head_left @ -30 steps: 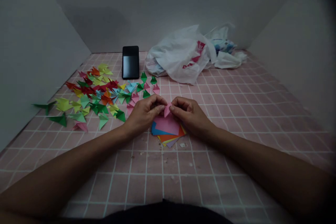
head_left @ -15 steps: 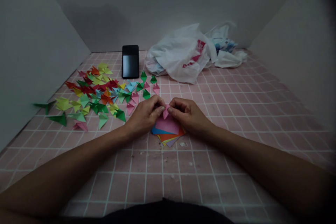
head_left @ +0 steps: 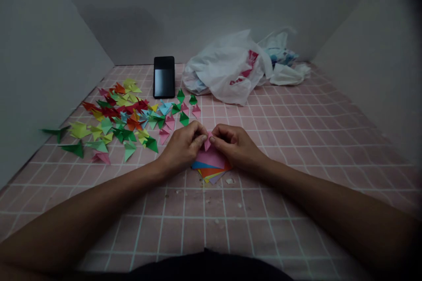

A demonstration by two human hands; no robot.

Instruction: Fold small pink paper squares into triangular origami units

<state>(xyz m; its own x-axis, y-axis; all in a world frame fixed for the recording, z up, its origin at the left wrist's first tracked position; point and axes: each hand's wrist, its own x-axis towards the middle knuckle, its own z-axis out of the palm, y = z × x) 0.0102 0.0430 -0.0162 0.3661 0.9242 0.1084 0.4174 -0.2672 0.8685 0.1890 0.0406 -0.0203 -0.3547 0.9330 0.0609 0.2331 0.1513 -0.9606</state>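
Between my two hands is a small folded piece of pink origami paper (head_left: 207, 143), narrow and pointed at its lower end. My left hand (head_left: 185, 144) pinches its left side between thumb and forefinger. On the other side, my right hand (head_left: 238, 145) grips it with thumb and curled fingers. Directly below lies a fanned stack of square paper sheets (head_left: 211, 159), pink on top, with blue, orange, yellow and lilac edges showing beneath. The right hand partly covers the stack.
Many folded paper cranes (head_left: 123, 135) in several colours spread over the left of the pink checked cloth (head_left: 296, 140). A black phone (head_left: 164, 77) lies behind them. White plastic bags (head_left: 227, 68) and a crumpled tissue (head_left: 288, 74) are at the back wall. Small scraps dot the cloth in front.
My right hand has shifted slightly at the pink paper, its thumb a little lower and further left. The left hand stays nearly in place, and everything else looks the same.
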